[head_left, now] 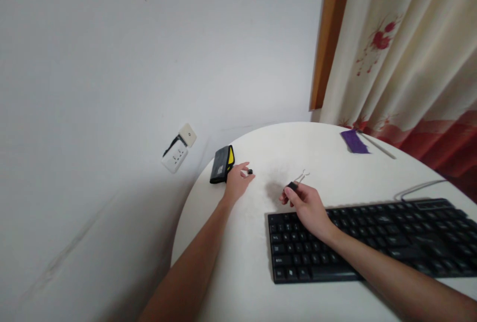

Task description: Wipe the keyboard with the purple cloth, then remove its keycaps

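My left hand rests on the round white table, its fingertips pinched on a small black keycap beside a black and yellow pouch. My right hand lies over the top left corner of a black keyboard and grips a wire keycap puller by its black handle, the wire loops pointing away from me.
A purple cloth and a thin grey rod lie at the far right of the table near a flowered curtain. The keyboard's grey cable curves behind it. A white wall socket sits low on the wall.
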A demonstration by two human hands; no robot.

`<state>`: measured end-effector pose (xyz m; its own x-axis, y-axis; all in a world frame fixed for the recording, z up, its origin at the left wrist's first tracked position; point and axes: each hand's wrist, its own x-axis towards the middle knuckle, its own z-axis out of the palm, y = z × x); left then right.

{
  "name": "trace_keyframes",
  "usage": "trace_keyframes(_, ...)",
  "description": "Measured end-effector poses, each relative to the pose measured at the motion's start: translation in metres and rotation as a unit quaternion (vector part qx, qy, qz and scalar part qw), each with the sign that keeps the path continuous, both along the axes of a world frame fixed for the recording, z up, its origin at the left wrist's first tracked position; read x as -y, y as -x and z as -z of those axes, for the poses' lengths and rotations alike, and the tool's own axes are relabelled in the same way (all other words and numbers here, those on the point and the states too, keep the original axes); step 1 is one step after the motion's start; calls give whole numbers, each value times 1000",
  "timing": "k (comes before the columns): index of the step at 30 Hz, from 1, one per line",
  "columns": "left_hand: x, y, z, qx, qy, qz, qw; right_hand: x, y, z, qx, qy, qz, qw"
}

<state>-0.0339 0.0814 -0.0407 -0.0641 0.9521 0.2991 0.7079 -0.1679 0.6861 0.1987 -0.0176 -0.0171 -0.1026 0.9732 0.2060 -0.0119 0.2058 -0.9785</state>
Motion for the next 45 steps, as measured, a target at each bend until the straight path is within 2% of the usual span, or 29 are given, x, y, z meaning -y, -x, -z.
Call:
trace_keyframes(5, 1, -6, 1, 14, -9, -21, 1000, -1, 1, 1, 0, 10, 1, 1000)
trace_keyframes(13, 0, -4, 2, 54, -6, -20, 998, -1, 0, 0, 7, 11, 2, 1000)
trace_keyframes(45, 5, -7, -2, 74, -17, -51, 996, 0, 0, 0, 24, 8, -6, 1000)
